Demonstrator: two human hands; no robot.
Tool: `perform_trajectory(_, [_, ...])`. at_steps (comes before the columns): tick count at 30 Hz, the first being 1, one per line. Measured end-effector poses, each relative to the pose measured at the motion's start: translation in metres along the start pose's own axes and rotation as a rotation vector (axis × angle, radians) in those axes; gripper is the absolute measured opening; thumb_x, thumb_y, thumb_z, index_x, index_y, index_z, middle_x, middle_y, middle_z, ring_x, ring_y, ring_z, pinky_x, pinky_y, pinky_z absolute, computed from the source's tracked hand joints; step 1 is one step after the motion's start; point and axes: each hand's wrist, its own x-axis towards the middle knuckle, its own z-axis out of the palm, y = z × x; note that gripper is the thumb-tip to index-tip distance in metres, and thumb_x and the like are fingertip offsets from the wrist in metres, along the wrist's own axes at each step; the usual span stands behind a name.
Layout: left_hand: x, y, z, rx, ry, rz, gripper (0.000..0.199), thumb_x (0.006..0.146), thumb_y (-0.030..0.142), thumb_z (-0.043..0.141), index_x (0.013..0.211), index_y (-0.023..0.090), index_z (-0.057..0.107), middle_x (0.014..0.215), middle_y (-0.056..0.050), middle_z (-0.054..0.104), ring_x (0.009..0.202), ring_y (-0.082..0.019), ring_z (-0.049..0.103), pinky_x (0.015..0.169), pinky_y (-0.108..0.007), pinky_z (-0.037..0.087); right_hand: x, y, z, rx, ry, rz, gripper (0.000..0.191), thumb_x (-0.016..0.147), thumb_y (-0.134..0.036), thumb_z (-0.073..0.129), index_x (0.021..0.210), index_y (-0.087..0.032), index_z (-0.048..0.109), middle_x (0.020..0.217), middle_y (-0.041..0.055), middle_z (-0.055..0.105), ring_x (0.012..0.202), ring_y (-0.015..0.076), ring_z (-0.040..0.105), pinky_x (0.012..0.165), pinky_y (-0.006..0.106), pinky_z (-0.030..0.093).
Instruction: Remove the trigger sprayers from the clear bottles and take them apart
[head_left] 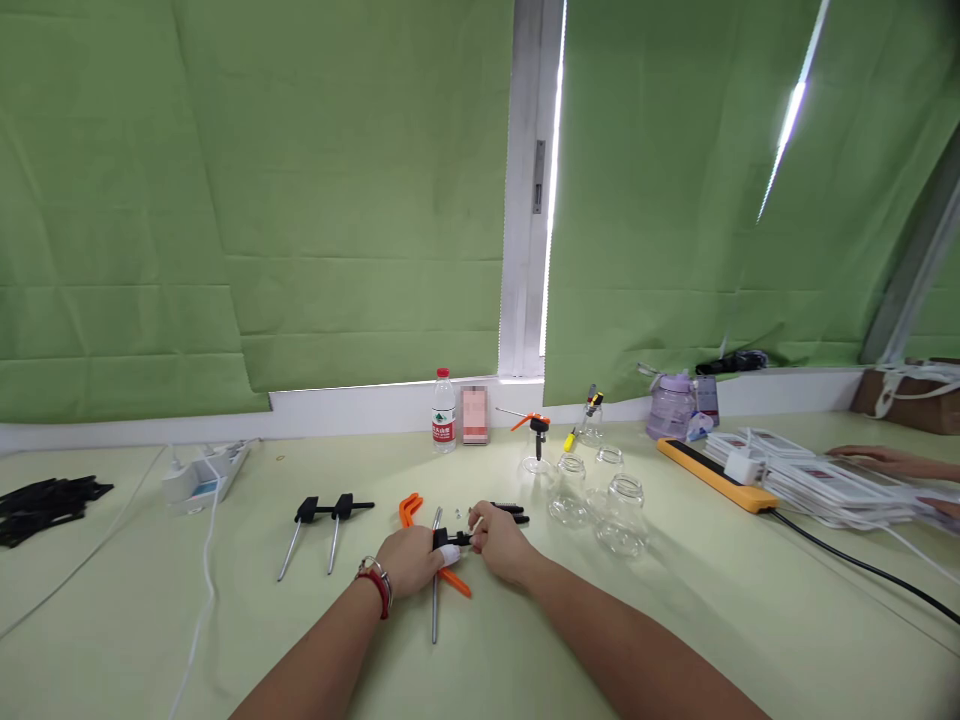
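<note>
My left hand, with a bracelet and red band at the wrist and a white wrap on one finger, is closed around a black fitting on a metal rod. My right hand pinches the narrow right end of that fitting; its fingertips partly hide the grip. An orange bent piece shows behind my left hand, and an orange arm sticks out below it. Just behind my right hand lie black-handled tools. Tiny clear pieces rest between the hands.
Left of my hands lie two black fittings with metal rods. Glass jars stand to the right, near a yellow power strip. A water bottle stands at the back. Another person's hand is at far right by white stacked items.
</note>
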Motion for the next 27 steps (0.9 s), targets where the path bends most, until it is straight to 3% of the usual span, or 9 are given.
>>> perform_trajectory(5, [0.001,0.0,0.0,0.011,-0.005,-0.003,0.053,0.072,0.068,0.039,0.064,0.019,0.056,0.068,-0.011,0.065,0.063,-0.026,0.06,0.053,-0.03,0.033,0.0,-0.002,-0.001,-0.058,-0.03,0.014,0.021,0.068,-0.001,0.048,0.081,-0.015,0.058,0.063,-0.0022,0.051,0.058,0.0097,0.048,0.056,0.02,0.037])
perform_trajectory(20, [-0.003,0.003,-0.005,-0.048,-0.013,-0.019,0.051,0.071,0.067,0.04,0.065,0.02,0.059,0.067,-0.011,0.065,0.065,-0.029,0.06,0.059,-0.034,0.038,-0.002,-0.006,-0.004,-0.09,-0.052,-0.011,0.022,0.071,-0.003,0.049,0.085,-0.017,0.058,0.063,-0.0026,0.051,0.059,0.0102,0.048,0.055,0.02,0.035])
perform_trajectory(27, [-0.003,0.001,-0.005,-0.03,-0.013,-0.017,0.051,0.072,0.067,0.039,0.062,0.02,0.055,0.066,-0.011,0.064,0.063,-0.028,0.059,0.054,-0.032,0.034,-0.005,-0.014,-0.006,-0.096,-0.057,-0.003,0.021,0.07,-0.001,0.05,0.082,-0.016,0.058,0.06,-0.0029,0.05,0.056,0.0092,0.046,0.053,0.019,0.034])
